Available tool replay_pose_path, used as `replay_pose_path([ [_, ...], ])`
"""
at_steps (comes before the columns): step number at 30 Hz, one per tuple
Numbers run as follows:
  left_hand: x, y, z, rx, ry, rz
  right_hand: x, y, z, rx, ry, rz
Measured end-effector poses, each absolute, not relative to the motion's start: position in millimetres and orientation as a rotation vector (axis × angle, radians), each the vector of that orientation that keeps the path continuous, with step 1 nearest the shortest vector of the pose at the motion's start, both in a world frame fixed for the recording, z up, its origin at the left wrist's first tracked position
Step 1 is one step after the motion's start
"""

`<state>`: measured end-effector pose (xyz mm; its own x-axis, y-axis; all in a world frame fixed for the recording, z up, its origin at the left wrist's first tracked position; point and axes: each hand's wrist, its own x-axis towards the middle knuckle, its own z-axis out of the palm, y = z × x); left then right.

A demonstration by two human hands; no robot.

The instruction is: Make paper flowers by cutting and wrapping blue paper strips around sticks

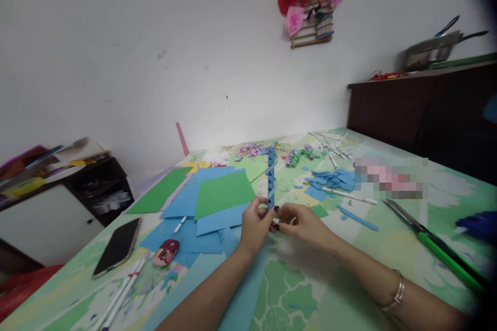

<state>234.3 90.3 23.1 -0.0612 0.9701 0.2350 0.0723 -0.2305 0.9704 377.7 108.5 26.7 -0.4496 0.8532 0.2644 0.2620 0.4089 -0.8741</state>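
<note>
A narrow blue strip with a row of dark dots (271, 176), seemingly paper, stands upright above the table, a pale curl looping beside it. My left hand (256, 225) is closed around its lower end, thumb and fingers pinching it. From the right, my right hand (305, 222) meets the left fingertips at the strip's foot, its fingers bent in a pinch. The very bottom of the strip is hidden behind the fingers. Just left of my hands lie a green sheet (223, 194) and several blue sheets (180, 240).
A phone (117, 248), white pens (122, 295) and a dark red patterned oval object (166, 252) lie left. Blue paper scraps (336, 179), a thin blue strip (357, 218) and green-handled scissors (438, 248) lie right. Coloured scraps (252, 151) and curled ribbon pieces (298, 157) sit farther back.
</note>
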Motion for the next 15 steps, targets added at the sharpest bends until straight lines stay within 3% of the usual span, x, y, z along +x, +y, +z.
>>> replay_pose_path([
  [15,239.5,85.8,26.9,1.329,1.134,1.323,379.8,112.9,23.0,-0.876,-1.645,1.147],
])
